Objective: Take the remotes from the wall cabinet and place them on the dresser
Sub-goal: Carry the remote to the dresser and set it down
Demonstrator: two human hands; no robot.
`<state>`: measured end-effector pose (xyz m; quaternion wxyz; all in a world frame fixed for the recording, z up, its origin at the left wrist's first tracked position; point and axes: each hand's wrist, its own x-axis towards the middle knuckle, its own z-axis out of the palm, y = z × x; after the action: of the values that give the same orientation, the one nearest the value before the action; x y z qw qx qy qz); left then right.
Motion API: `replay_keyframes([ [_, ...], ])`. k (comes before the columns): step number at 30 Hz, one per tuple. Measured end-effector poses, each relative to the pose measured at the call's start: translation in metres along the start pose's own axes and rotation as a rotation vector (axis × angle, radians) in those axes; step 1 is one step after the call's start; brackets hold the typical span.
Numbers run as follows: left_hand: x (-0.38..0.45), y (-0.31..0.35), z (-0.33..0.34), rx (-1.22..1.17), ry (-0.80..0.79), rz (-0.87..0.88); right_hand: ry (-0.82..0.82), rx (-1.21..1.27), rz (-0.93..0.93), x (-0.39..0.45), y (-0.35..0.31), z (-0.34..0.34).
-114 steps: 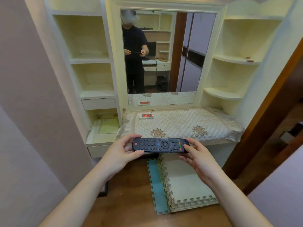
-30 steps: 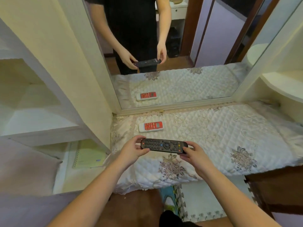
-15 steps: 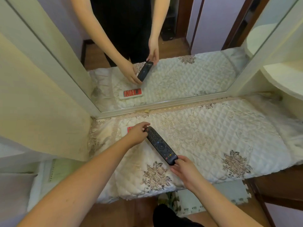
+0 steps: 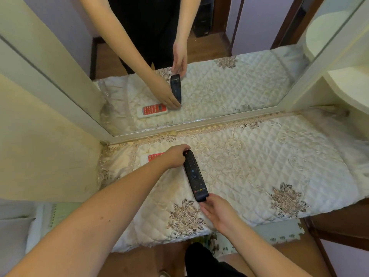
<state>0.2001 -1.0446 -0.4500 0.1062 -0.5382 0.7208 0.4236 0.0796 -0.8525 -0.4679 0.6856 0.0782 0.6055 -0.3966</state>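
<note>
From the head camera, a black remote (image 4: 195, 176) lies lengthwise on the quilted cloth (image 4: 259, 172) that covers the dresser tabletop, its far end toward the mirror (image 4: 229, 80). The left hand (image 4: 175, 156) grips that far end, its fingers curled round the tip. The right hand (image 4: 218, 213) pinches the near end between thumb and fingers. Just left of the left hand, a white remote with a red face (image 4: 152, 157) lies flat on the cloth, partly hidden by the wrist. The mirror shows both hands and both remotes again.
</note>
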Motion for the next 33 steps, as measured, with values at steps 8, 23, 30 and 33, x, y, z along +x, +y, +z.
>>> replay_keyframes([
  [8, 0.009, 0.004, 0.001, 0.042, 0.012, 0.009, 0.021, 0.002, 0.026, 0.000, 0.000, 0.009],
  [23, -0.036, 0.005, -0.005, -0.003, 0.100, 0.041, -0.030, -0.268, -0.006, -0.021, -0.024, -0.002],
  [30, -0.091, -0.009, -0.005, 0.035, 0.132, 0.036, -0.137, -0.632, -0.069, -0.033, -0.041, 0.006],
  [33, -0.118, -0.018, -0.002, 0.117, 0.153, 0.043, -0.165, -0.765, -0.148, -0.042, -0.049, 0.017],
])
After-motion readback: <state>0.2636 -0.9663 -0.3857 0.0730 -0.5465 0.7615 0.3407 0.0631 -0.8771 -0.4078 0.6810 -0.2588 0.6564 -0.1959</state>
